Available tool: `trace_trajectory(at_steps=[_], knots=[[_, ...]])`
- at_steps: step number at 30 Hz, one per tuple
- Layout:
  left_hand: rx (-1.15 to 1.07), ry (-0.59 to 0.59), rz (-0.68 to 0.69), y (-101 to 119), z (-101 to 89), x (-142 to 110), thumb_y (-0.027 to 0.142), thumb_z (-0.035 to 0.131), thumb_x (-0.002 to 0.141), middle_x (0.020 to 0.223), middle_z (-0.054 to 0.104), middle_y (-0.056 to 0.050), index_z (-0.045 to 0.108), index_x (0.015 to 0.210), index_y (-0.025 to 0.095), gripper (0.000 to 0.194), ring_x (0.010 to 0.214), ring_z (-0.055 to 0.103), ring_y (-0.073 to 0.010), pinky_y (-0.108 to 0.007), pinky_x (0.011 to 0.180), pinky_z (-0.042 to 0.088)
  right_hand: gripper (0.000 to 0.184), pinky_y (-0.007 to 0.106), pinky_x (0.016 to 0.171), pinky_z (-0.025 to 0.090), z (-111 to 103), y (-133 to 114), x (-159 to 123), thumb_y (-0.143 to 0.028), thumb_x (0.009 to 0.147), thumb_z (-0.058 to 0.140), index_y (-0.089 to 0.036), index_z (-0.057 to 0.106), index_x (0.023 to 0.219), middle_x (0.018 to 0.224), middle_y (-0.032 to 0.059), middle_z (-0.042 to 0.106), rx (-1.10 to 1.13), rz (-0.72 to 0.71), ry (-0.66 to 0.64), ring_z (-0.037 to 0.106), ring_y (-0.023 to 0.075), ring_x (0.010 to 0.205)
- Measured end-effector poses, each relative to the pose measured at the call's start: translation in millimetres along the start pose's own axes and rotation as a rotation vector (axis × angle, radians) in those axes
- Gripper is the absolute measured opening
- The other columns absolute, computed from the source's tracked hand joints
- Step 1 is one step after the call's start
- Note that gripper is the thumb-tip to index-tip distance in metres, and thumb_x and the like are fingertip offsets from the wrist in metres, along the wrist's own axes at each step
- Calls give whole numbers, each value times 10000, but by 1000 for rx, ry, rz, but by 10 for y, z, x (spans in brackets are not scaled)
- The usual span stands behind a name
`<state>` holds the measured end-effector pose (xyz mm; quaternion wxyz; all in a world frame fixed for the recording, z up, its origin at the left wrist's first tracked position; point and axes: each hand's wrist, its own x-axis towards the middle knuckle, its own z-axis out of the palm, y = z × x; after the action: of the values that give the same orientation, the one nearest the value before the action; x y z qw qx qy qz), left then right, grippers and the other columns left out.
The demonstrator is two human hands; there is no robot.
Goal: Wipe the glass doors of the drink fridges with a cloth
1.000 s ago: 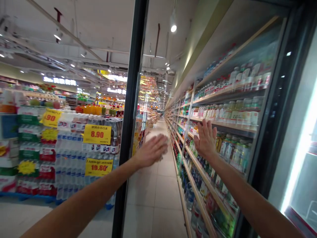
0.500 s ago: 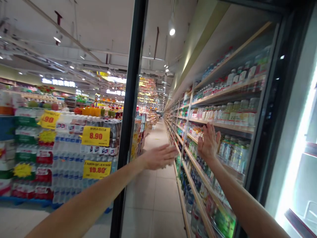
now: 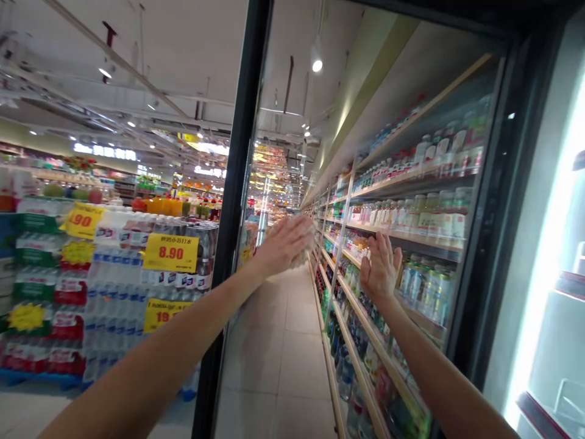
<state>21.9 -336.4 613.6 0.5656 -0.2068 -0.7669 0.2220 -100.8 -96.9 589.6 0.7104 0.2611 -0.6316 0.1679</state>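
Observation:
A glass door (image 3: pixel 292 341) in a black frame (image 3: pixel 231 177) stands in front of me. My left hand (image 3: pixel 286 244) lies with fingers stretched out at the middle of the pane, slightly blurred. A pale patch shows beside its fingertips; whether this is a reflection or a thin cloth I cannot tell. Further right, my right hand (image 3: pixel 380 267) is raised with its fingers apart, at or very close to the glass, holding nothing visible. Bottled drinks (image 3: pixel 423 216) on long shelves show in the pane behind it.
Left of the door stand stacked packs of bottled water (image 3: pixel 116 292) with a yellow price sign (image 3: pixel 170 253). A lit cooler interior (image 3: pixel 555 353) is at the right edge. Tiled floor (image 3: pixel 260 396) runs back along the shelves.
My left hand swept right and slightly down, then moved back up and left across the pane. My right hand stays near the same place, its fingers shifting a little.

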Motion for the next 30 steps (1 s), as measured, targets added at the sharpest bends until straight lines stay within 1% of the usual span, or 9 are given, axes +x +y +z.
trace_trajectory(at_steps=[2,7,11,13,17,19,24,28,30], knots=[[27,77,-107,-21,-8,34,273,415,855,1430,311,-98,436,1264,165,424,1368,109,-237,-456,1098,169,525,451,1070,180,3,5,1,-260,847,389,-183,310,1360,1367,131,417,-1,-5,8,316,214,1308],[-18,-90,414,-1,-11,-16,331,440,850,1418,347,-21,463,1233,240,394,1354,185,-181,-379,1116,161,519,448,1067,182,2,9,2,-266,851,385,-182,314,1357,1368,132,415,-4,-8,3,315,213,1308],[99,99,-154,-241,-102,133,288,419,856,1420,335,-84,433,1260,198,414,1346,209,-230,-453,1097,179,516,445,1065,189,-3,1,3,-272,849,383,-179,324,1353,1364,131,422,-10,-8,5,322,218,1305],[105,138,-275,-245,-106,139,270,417,852,1427,312,-110,432,1258,162,420,1355,175,-242,-447,1089,206,511,445,1061,195,-5,-4,4,-270,846,381,-174,337,1346,1362,133,423,-9,-9,11,329,222,1301],[-18,-89,320,-48,-33,-9,323,423,854,1420,345,-23,466,1222,226,383,1359,165,-191,-378,1107,197,516,446,1065,186,-1,-4,5,-265,841,380,-176,333,1347,1371,130,412,-6,-2,-2,320,220,1305],[-28,-130,446,-71,-32,-13,332,404,866,1421,343,5,456,1227,254,373,1355,181,-165,-374,1118,170,519,443,1066,185,3,-1,4,-261,838,385,-179,331,1348,1374,128,409,1,-4,0,318,216,1306],[123,205,-263,-356,-121,169,257,422,850,1417,327,-125,435,1249,145,415,1361,150,-234,-457,1093,195,530,449,1069,178,8,7,-3,-257,838,390,-194,311,1358,1377,119,405,9,0,2,319,213,1305],[45,19,282,-290,-121,165,298,441,848,1389,390,-70,464,1223,198,390,1343,221,-200,-381,1093,232,534,452,1067,181,3,7,-6,-248,837,390,-192,307,1361,1380,121,402,5,1,1,320,215,1304],[30,-11,319,-252,-116,176,302,434,854,1388,394,-44,466,1218,230,373,1333,251,-183,-386,1100,216,534,449,1065,186,0,5,-4,-250,835,393,-191,310,1359,1380,122,402,3,-2,2,320,215,1305]])
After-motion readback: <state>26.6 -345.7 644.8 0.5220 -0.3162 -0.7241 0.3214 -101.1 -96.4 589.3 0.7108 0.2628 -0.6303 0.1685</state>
